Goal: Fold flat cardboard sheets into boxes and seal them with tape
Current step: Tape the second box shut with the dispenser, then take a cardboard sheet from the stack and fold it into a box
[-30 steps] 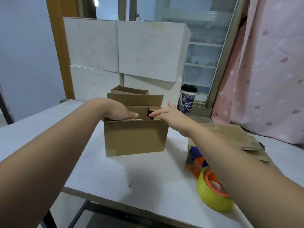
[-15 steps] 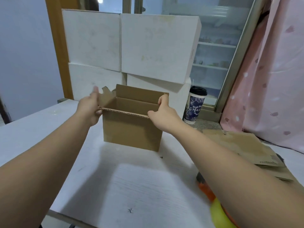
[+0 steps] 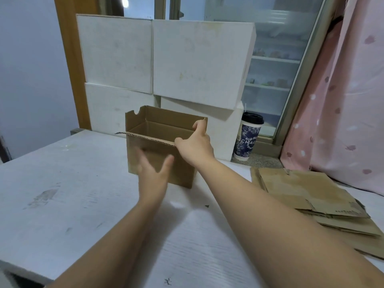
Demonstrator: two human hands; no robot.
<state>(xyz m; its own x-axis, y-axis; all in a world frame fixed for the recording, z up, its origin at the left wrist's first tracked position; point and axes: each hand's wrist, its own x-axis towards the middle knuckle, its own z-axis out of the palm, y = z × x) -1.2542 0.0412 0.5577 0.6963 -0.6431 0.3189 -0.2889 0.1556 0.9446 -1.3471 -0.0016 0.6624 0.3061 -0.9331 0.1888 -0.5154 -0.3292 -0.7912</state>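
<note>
Cardboard box (image 3: 166,115), open-topped on the worktop (image 3: 62,183), is gripped at its right rim by the right hand (image 3: 195,144), likely for steadying, while the left hand (image 3: 152,173) is spread empty before its near wall.

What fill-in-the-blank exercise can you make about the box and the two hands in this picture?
1. The box stands on the table with its top ____.
2. The hand gripping the box's upper edge is the ____ one.
3. The left hand, in front of the box, holds ____.
Missing words: open; right; nothing.
</note>
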